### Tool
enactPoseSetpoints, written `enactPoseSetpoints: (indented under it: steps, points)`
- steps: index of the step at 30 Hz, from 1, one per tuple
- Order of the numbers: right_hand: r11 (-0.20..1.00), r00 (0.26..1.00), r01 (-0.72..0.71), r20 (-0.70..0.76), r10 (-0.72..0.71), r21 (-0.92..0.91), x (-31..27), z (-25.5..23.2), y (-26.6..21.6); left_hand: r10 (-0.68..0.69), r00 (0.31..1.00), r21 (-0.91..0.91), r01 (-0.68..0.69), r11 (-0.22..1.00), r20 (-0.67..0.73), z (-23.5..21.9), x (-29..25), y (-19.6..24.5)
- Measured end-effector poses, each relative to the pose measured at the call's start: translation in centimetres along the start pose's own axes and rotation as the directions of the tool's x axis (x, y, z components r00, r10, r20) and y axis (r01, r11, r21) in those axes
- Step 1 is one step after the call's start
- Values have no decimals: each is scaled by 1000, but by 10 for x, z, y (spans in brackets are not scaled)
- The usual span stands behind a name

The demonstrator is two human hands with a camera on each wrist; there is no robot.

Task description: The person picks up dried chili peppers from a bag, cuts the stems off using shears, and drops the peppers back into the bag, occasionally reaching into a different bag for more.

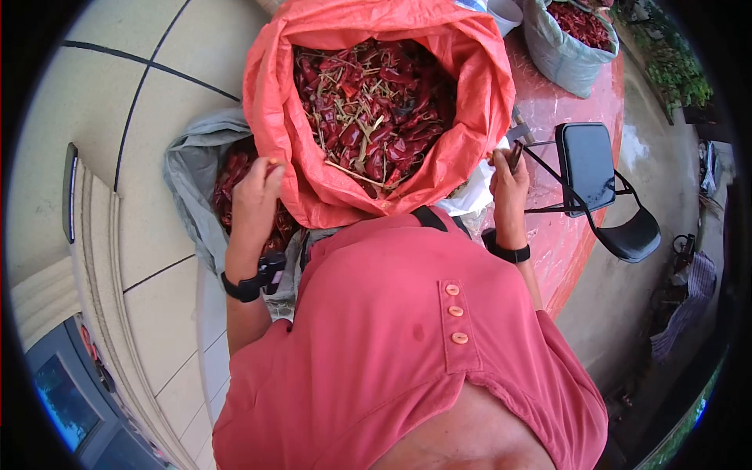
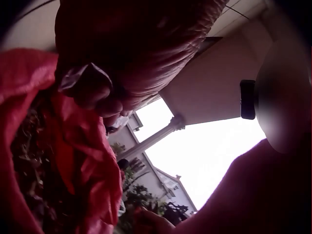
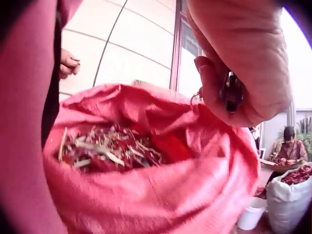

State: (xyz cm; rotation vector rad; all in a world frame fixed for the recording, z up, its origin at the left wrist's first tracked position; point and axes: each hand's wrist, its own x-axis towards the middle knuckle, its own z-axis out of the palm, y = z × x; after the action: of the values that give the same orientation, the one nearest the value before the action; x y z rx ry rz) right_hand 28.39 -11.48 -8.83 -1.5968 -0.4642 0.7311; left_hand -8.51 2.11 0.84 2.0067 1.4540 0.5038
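My left hand (image 1: 254, 196) is over the grey sack, left of the big red sack (image 1: 270, 86), pinching a small reddish piece (image 1: 272, 162) at its fingertips. Its palm and curled fingers (image 2: 100, 97) fill the top of the left wrist view. At the red sack's right side, my right hand (image 1: 511, 192) grips a small dark tool (image 1: 515, 157); the right wrist view shows this tool (image 3: 232, 91) inside the curled fingers. Dried red chillies (image 1: 392, 86) with pale stems lie in the open red sack. The tool's tip is hidden.
A grey sack (image 1: 192, 168) with red chillies stands at the left. Beyond, at the right, are a pale sack (image 1: 560, 66), a white bucket (image 3: 251, 214) and a black folding chair (image 1: 586, 168). Someone (image 3: 291, 148) sits in the background with a shallow tray.
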Motion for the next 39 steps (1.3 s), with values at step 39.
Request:
enactPoseSetpoints:
  steps: [39]
  points:
    - [990, 829, 108, 541, -143, 96, -27, 84, -63, -58, 877, -876, 480, 52, 477, 98, 63, 49]
